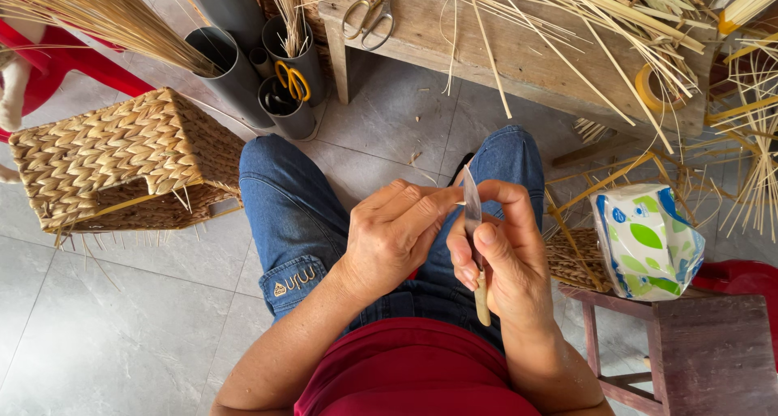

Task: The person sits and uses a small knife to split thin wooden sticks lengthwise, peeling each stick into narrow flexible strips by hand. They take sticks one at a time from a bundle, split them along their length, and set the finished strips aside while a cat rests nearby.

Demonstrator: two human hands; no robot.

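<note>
Steel knife (473, 221) clamped upright in right hand (506, 258), blade outward for control; left hand (395, 234) curled, fingertips pinching near blade, over lap.

Hidden parts and cut-off edges around the seated person's lap

The right hand (506, 258) wraps the knife (473, 221), so most of its pale handle is covered; what the blade tip presses against the left hand (397, 234) is too small to tell. At 12 o'clock the tabletop (519, 51) runs off the frame, its reed strips (616, 15) cut short. At 10 o'clock the grey tubes (235, 68) lose their tops at the edge, and the woven basket (121, 161) hides its own inside. At 4 o'clock the wooden stool (705, 343) is cropped, and the printed packet (644, 242) covers what lies behind it.
</note>
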